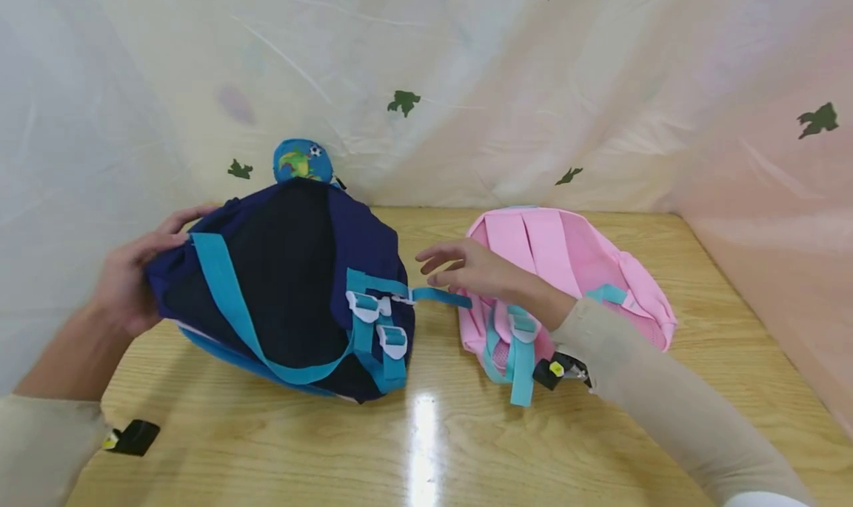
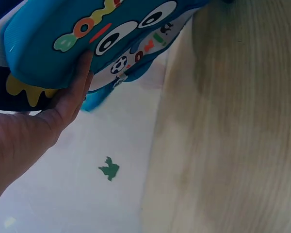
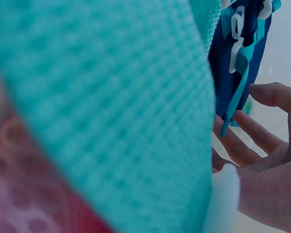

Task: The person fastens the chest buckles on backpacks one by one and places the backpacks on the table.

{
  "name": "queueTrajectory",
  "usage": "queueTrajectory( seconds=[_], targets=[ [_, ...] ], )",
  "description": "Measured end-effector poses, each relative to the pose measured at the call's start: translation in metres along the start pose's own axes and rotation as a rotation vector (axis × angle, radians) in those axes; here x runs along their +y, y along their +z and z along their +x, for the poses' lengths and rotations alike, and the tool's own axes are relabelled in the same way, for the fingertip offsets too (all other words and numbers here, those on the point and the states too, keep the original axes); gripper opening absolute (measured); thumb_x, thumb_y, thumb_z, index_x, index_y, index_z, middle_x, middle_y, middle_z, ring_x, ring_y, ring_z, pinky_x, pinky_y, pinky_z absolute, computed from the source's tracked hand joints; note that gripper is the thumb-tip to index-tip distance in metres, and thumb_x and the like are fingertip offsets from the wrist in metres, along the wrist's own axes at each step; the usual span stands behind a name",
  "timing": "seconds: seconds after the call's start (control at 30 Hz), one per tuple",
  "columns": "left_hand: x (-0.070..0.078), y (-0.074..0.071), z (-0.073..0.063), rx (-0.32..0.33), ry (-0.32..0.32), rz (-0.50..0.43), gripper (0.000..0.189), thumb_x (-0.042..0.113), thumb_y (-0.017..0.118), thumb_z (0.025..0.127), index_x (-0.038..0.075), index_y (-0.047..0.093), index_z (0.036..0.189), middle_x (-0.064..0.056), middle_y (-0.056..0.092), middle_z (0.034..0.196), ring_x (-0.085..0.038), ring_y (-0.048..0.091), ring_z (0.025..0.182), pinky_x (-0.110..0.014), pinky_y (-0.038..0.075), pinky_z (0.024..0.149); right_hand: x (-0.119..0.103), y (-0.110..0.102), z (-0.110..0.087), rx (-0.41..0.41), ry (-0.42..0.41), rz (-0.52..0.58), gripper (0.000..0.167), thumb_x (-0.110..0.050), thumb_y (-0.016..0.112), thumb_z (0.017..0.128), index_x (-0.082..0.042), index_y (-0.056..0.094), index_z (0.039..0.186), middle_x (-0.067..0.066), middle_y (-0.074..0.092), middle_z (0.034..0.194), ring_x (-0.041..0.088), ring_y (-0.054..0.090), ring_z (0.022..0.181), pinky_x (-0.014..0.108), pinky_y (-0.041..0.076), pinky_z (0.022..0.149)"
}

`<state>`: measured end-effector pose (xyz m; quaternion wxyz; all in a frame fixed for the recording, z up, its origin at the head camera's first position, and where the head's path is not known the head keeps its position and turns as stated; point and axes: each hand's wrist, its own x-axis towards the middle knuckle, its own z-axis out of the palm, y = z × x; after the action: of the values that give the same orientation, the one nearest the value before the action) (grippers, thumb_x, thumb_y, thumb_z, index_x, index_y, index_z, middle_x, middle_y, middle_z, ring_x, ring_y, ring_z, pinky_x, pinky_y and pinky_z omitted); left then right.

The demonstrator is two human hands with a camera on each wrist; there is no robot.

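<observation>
A navy backpack (image 1: 273, 285) with blue straps and white buckles lies tilted at the left, its dark back panel facing up. The left hand (image 1: 136, 277) grips its left end. In the left wrist view, that hand's fingers (image 2: 77, 85) lie against the teal front, printed with cartoon eyes. The right hand (image 1: 473, 269) hovers between the two bags with fingers loosely bent, holding nothing. Just below its fingertips is the loose end of a blue strap (image 1: 440, 295); contact cannot be told. Beneath the right forearm lies a pink backpack (image 1: 586, 255) with mint straps.
Both bags are on a wood-grain table (image 1: 320, 448). A pale curtain (image 1: 466, 137) with green leaf shapes hangs behind and along the sides. A round blue piece (image 1: 302, 160) with a map print shows behind the navy backpack. A mint strap (image 3: 116, 107) fills much of the right wrist view.
</observation>
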<state>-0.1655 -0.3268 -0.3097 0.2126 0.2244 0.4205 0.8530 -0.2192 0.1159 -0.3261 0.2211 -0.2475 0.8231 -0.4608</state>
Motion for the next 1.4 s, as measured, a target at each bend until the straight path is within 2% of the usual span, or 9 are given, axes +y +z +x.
queueTrajectory(
  seconds=[0.23,0.47,0.7,0.9,1.1,1.17,1.27,1.33,1.4],
  targets=[
    [-0.012,-0.010,-0.013,0.032,0.047,-0.035,0.065,0.004,0.001,0.107,0.012,0.049,0.150,-0.008,0.061,0.141,-0.026,0.071,0.108,-0.034,0.062,0.076,0.001,0.001,0.001,0.000,-0.019,0.005,0.044,-0.010,0.062,0.101,-0.002,0.056,0.144,0.025,0.062,0.137,0.032,0.067,0.113,0.045,0.058,0.088],
    [-0.026,-0.014,-0.020,0.200,0.107,0.054,0.068,-0.009,0.011,0.101,0.012,0.055,0.148,-0.006,0.065,0.133,-0.020,0.071,0.095,-0.028,0.059,0.064,0.002,0.001,0.002,0.006,-0.031,-0.014,0.045,-0.011,0.064,0.100,-0.003,0.057,0.145,0.022,0.064,0.137,0.037,0.062,0.126,0.047,0.053,0.103],
    [-0.041,-0.016,-0.016,0.359,0.123,0.096,0.068,-0.011,0.015,0.099,0.017,0.064,0.138,-0.003,0.073,0.116,-0.015,0.070,0.076,-0.026,0.058,0.061,0.002,0.001,0.006,0.015,-0.035,0.021,0.048,-0.013,0.069,0.098,-0.005,0.058,0.144,0.020,0.061,0.139,0.035,0.063,0.118,0.054,0.056,0.094],
    [-0.042,-0.022,-0.017,0.504,-0.005,0.336,0.061,-0.009,0.027,0.098,0.028,0.063,0.128,0.005,0.073,0.095,-0.009,0.067,0.074,-0.023,0.054,0.064,0.000,0.003,0.007,0.032,-0.050,0.019,0.046,-0.011,0.070,0.097,-0.007,0.060,0.142,0.018,0.061,0.137,0.032,0.065,0.112,0.055,0.056,0.092],
    [-0.034,-0.029,-0.018,0.593,-0.177,0.636,0.052,0.002,0.030,0.100,0.040,0.058,0.123,0.016,0.063,0.110,-0.005,0.061,0.094,-0.024,0.049,0.075,-0.003,0.004,0.009,0.044,-0.072,0.013,0.045,-0.009,0.071,0.097,-0.005,0.061,0.140,0.018,0.063,0.135,0.032,0.067,0.108,0.049,0.057,0.089],
    [-0.032,-0.027,-0.015,0.626,-0.263,0.793,0.047,0.012,0.030,0.105,0.033,0.051,0.140,0.004,0.058,0.125,-0.015,0.059,0.109,-0.030,0.048,0.084,-0.003,0.004,0.010,0.040,-0.086,0.016,0.046,-0.008,0.071,0.096,-0.004,0.060,0.141,0.018,0.063,0.136,0.034,0.066,0.114,0.047,0.057,0.092],
    [-0.031,-0.021,-0.009,0.635,-0.379,0.982,0.054,0.024,0.028,0.110,0.013,0.024,0.163,-0.026,0.041,0.149,-0.043,0.046,0.132,-0.051,0.045,0.104,-0.004,0.005,0.011,0.028,-0.114,0.025,0.049,-0.008,0.073,0.095,-0.002,0.059,0.142,0.017,0.062,0.139,0.036,0.063,0.121,0.041,0.056,0.096],
    [-0.031,-0.015,-0.004,0.619,-0.407,1.069,0.062,0.024,0.026,0.111,-0.001,0.005,0.164,-0.041,0.023,0.158,-0.058,0.031,0.141,-0.065,0.037,0.108,-0.005,0.006,0.011,0.023,-0.128,0.034,0.050,-0.007,0.073,0.095,-0.001,0.058,0.143,0.017,0.062,0.139,0.036,0.062,0.123,0.042,0.056,0.098],
    [-0.032,-0.010,0.001,0.601,-0.401,1.136,0.063,0.022,0.028,0.112,-0.003,0.003,0.163,-0.044,0.020,0.158,-0.061,0.026,0.143,-0.070,0.033,0.109,-0.006,0.007,0.012,0.023,-0.143,0.045,0.051,-0.007,0.073,0.094,0.000,0.058,0.143,0.018,0.061,0.140,0.036,0.062,0.124,0.042,0.056,0.098]
  ],
)
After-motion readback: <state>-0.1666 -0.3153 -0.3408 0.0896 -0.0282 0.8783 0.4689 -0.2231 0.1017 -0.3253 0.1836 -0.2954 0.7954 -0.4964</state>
